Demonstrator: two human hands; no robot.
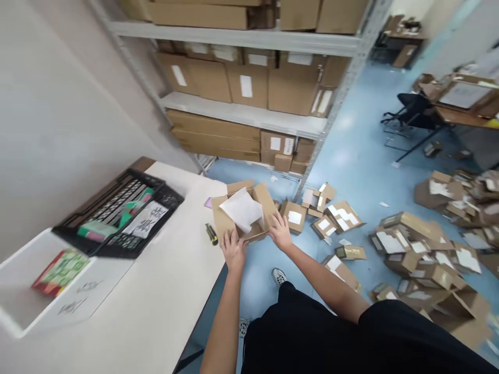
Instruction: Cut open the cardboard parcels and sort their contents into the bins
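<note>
An open brown cardboard box sits at the edge of the white table, with a white paper-wrapped packet sticking out of it. My left hand grips the box's near left side, fingers curled on the cardboard. My right hand holds the box's near right corner, fingers pressed against its flap. A small yellow and black utility knife lies on the table just left of the box.
A black plastic crate with colourful packets and a white tray stand on the table's left. Metal shelving with cartons rises behind. Several small labelled cardboard boxes litter the blue floor at right. A desk and chair stand far right.
</note>
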